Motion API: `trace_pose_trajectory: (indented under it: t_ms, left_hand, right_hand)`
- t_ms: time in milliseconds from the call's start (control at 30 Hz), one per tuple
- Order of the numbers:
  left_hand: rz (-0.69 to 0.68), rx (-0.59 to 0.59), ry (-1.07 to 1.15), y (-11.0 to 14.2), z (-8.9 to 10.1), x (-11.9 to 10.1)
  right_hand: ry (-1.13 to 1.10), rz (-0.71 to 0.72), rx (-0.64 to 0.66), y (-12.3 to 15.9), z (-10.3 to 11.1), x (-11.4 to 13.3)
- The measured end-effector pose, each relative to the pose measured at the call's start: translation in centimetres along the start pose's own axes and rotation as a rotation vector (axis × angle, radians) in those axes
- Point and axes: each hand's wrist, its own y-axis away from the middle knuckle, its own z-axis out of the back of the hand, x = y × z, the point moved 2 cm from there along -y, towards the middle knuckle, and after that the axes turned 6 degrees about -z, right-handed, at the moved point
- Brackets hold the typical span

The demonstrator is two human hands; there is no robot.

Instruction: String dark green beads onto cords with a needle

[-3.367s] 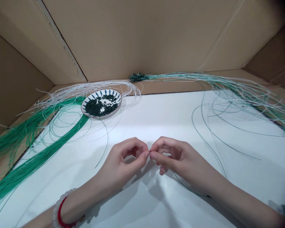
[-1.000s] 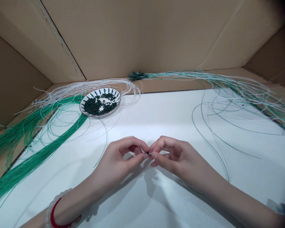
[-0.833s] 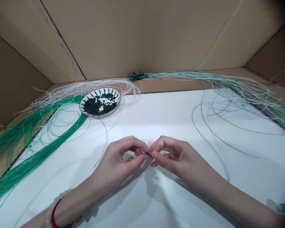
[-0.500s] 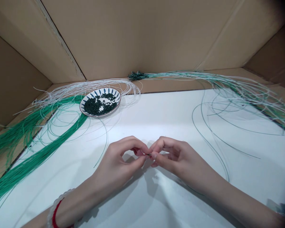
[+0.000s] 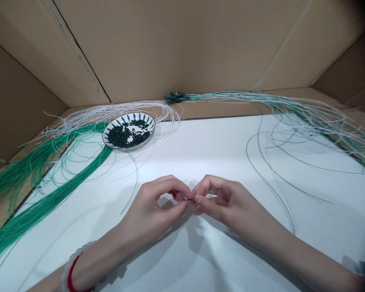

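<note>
Fingertips of my left hand (image 5: 150,207) and my right hand (image 5: 231,198) meet in a pinch above the white board (image 5: 200,154). Something tiny and dark sits between them, mostly hidden by the fingers. Each hand is closed at thumb and forefinger. A thin green thread (image 5: 251,245) shows just under my right wrist; whether it runs up into the fingers cannot be seen. Beyond my left hand stands an oval white plate (image 5: 118,120) with blue rim stripes, holding many small dark green beads (image 5: 118,136).
A thick bundle of green threads (image 5: 57,190) lies along the left, with white threads (image 5: 109,108) behind the plate. At the back, a dark green beaded cluster (image 5: 174,97) joins green and white strands (image 5: 292,103) trailing right. Cardboard walls (image 5: 182,48) enclose the board.
Both hands stay pinched together in nearly the same spot. The left fingertips have shifted very slightly to the right, and less of the dark bit shows between them.
</note>
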Motion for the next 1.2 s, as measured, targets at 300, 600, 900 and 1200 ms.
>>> trace_pose_trajectory:
  t_ms: [300,600,900,1200]
  left_hand:
    - [-0.053,0.014,-0.064,0.13,-0.07,-0.08]
    - [-0.052,0.039,-0.027,0.08,0.02,-0.02]
    - [-0.064,0.03,-0.058,0.14,-0.1,0.04]
    - [-0.138,-0.001,-0.094,0.06,-0.07,0.12]
  right_hand:
    - [0.038,-0.003,-0.012,0.04,-0.1,-0.06]
    - [0.046,-0.016,-0.01,0.16,-0.23,0.26]
    - [0.007,0.002,0.034,-0.07,-0.22,-0.03]
    - [-0.052,-0.051,0.04,-0.22,-0.29,0.46]
